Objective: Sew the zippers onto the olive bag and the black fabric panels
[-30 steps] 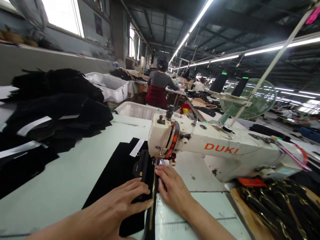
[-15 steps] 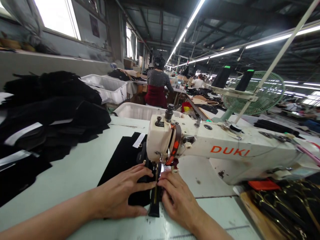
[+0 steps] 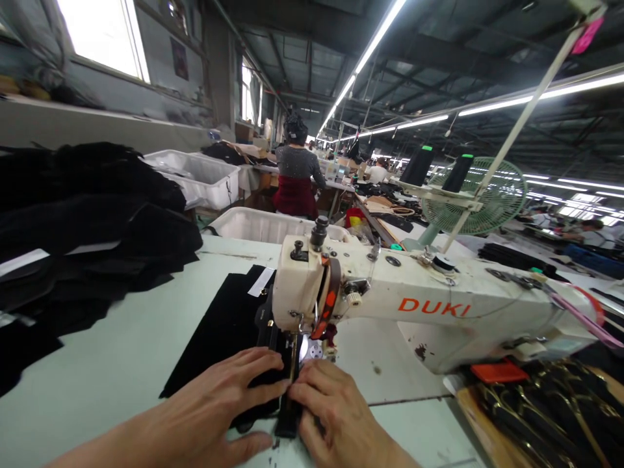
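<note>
A black fabric panel (image 3: 214, 325) lies on the table, left of and partly beneath the head of the sewing machine (image 3: 305, 283). A narrow black zipper (image 3: 287, 419) with a gold-coloured line of teeth runs toward me from under the needle area. My left hand (image 3: 229, 390) is spread flat over the panel, its index fingertip at the zipper's left edge and its thumb stretched apart. On the zipper's right side, my right hand (image 3: 336, 409) has its fingers bent and pressed together at the strip. Both hands partly cover the zipper.
Dark fabric pieces (image 3: 97, 214) are piled at the left. Behind the machine stands a white plastic bin (image 3: 234, 224). At the right, a wooden tray (image 3: 480, 416) holds black pieces with gold-coloured trim. A co-worker (image 3: 297, 169) sits farther back; a green fan (image 3: 502, 195) stands behind the thread cones.
Both hands have slid slightly back toward me along the zipper, away from the needle. The whole view has shifted, so the machine appears lower and farther left.
</note>
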Motion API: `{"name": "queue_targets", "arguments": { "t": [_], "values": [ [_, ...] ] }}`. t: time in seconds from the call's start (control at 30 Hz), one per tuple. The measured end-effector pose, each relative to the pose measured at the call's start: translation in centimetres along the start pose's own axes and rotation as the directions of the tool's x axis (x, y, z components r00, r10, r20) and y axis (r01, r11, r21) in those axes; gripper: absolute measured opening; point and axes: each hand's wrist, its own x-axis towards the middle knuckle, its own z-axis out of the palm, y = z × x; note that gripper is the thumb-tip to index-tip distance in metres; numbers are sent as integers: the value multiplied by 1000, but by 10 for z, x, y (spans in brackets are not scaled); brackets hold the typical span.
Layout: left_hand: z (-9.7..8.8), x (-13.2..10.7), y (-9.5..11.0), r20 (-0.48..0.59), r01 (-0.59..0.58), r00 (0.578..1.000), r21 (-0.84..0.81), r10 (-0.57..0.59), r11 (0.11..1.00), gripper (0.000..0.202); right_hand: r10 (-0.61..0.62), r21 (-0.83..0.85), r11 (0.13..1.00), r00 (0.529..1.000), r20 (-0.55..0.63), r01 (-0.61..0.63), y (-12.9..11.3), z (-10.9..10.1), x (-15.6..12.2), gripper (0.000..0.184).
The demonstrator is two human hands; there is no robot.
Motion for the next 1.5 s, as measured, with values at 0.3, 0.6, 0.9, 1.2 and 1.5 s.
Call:
{"name": "queue_targets", "arguments": {
  "t": [0.3,0.6,0.9,1.2,1.5],
  "values": [
    [-12,13,0,102,146,985,-68,-139,987,60,40,-41,998,998,-40,-41,5,10,2,28],
    [0,17,-16,129,165,979,-72,-155,984,66,81,-165,982,996,-45,-88,12,12,-1,45],
    [6,15,-21,87,138,987,-66,-132,988,70,101,-175,978,993,-61,-111,10,14,-1,45],
    [-2,21,-19,65,60,996,-110,-53,992,70,49,-245,967,996,-79,-67,14,14,-1,48],
    [0,18,-38,-93,159,979,-203,-181,966,35,-199,-389,913,966,-163,123,30,18,0,43]
  ]
}}
